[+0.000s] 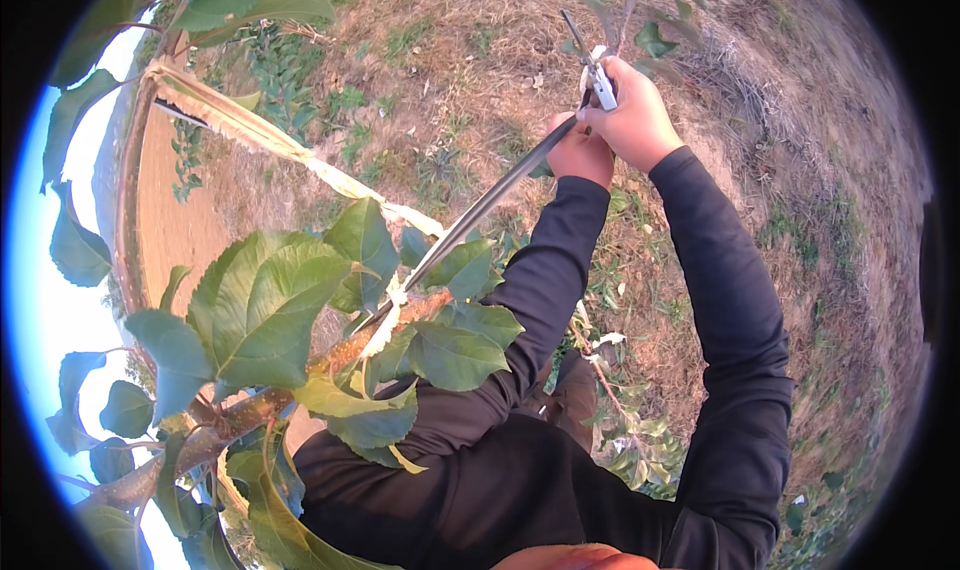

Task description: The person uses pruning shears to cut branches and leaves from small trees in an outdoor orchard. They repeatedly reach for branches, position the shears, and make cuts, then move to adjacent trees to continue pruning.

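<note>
My right hand point(639, 112), at the upper right, is closed around a small silver metal hand tool point(602, 88); its exact kind is unclear. Just below and left of it, my left hand point(581, 152) grips a long dark rod or strap point(495, 195). This dark length slants from a leafy branch point(420, 309) up to both hands. A pale strip tie point(394, 300) wraps the branch where the dark length meets it. The fingers of my left hand are partly hidden behind my right hand.
Another pale strip point(330, 172) stretches from a bent brown stem point(131, 195) toward the branch. Broad green leaves point(259, 307) crowd the left side. A leafy shoot point(626, 11) rises beyond my hands, and a thin twig point(604, 378) hangs near my legs. Dry grass point(750, 82) covers the ground.
</note>
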Available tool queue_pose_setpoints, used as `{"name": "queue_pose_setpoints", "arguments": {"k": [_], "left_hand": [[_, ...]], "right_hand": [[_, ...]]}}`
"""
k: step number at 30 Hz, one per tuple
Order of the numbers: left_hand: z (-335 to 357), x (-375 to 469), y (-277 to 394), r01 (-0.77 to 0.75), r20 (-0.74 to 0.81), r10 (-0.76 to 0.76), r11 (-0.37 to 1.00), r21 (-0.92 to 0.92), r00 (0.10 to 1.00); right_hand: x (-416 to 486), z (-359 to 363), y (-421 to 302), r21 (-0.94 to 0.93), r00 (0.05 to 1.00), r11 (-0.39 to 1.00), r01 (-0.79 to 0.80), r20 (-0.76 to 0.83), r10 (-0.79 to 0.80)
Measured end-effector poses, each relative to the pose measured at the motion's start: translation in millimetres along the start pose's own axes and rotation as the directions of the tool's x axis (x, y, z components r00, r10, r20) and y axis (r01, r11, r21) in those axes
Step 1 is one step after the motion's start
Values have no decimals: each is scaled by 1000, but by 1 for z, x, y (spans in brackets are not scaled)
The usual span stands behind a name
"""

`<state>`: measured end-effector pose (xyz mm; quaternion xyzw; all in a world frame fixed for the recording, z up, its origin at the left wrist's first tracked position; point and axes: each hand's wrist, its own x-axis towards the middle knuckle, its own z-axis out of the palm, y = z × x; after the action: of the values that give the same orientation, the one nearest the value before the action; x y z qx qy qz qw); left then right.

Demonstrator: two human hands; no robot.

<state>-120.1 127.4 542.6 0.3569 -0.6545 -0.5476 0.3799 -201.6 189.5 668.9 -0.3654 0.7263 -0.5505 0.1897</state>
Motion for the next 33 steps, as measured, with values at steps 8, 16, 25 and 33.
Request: {"name": "queue_pose_setpoints", "arguments": {"k": [8, 16, 25, 33], "left_hand": [[2, -1, 15, 112, -95, -106, 991, 67, 990], [-7, 4, 29, 127, -33, -124, 987, 102, 992], [-11, 6, 36, 83, -58, -72, 973, 213, 996], [-9, 3, 45, 60, -123, -44, 989, 132, 992]], "right_hand": [[37, -11, 3, -126, 983, 986, 105, 160, -84], [68, 5, 25, -336, 962, 915, 222, 227, -150], [83, 6, 16, -476, 870, 832, 284, 494, -14], [76, 6, 11, -478, 873, 826, 300, 486, -36]]}}
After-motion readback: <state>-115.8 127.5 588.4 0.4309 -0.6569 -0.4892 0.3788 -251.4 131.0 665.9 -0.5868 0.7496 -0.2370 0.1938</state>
